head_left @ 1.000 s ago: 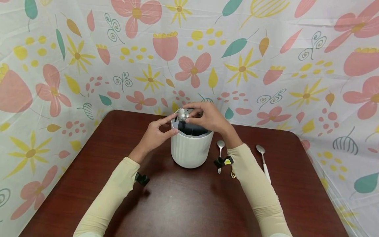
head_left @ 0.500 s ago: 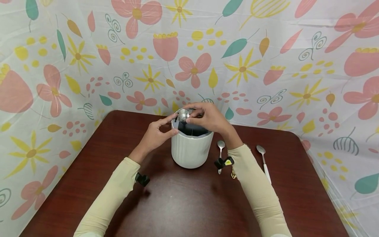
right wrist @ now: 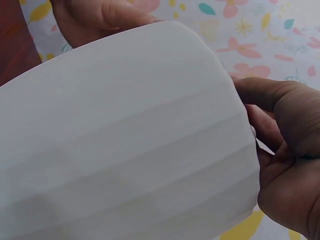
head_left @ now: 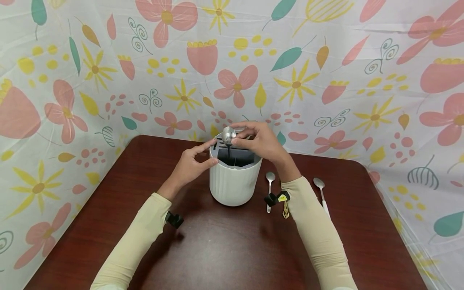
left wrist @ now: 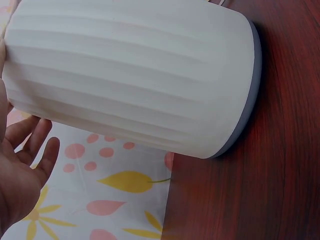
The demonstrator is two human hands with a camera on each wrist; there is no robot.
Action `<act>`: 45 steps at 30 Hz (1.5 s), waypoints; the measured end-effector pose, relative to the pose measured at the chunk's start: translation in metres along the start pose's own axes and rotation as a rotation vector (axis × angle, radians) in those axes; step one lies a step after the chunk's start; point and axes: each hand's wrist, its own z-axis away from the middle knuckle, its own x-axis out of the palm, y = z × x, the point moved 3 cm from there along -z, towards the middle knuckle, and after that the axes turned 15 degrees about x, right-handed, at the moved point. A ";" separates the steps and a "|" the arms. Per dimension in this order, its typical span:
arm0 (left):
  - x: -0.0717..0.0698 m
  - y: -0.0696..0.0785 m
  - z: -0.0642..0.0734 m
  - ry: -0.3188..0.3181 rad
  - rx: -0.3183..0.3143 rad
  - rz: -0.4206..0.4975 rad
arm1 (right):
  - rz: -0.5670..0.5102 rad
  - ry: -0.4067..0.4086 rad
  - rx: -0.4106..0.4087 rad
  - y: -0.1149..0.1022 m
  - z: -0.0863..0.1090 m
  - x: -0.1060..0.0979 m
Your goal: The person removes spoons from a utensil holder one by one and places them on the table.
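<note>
A white ribbed utensil holder (head_left: pixel 233 185) with a dark grey slotted inner rim stands on the table. My right hand (head_left: pixel 264 141) pinches a silver spoon (head_left: pixel 229 135) near its rounded bowl, above the holder's opening. The spoon's bowl is up and its dark handle points down into a compartment, with the lower end hidden. My left hand (head_left: pixel 191 166) touches the holder's left rim, fingers and thumb fairly straight and spread. Ribbed wall fills much of both wrist views, and the spoon is hidden in them.
On the brown table (head_left: pixel 214 249), right of the holder, lie a small silver spoon (head_left: pixel 270 177), a gold ornate handle (head_left: pixel 285 211) partly under the right forearm, and a white-handled spoon (head_left: pixel 319 183). A floral cloth (head_left: pixel 203 80) hangs close behind the table.
My right hand has moved slightly up and right with the spoon, so more of the dark handle shows below the bowl. My left hand stays at the rim.
</note>
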 end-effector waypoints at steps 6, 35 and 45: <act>0.000 0.000 0.000 -0.001 -0.008 0.003 | -0.046 0.052 -0.062 -0.008 0.002 -0.003; 0.000 0.004 0.000 0.004 -0.003 -0.003 | -0.108 0.266 -0.340 -0.072 0.019 -0.032; -0.002 0.034 -0.002 0.001 -0.023 0.014 | -0.118 0.281 -0.365 -0.095 0.026 -0.047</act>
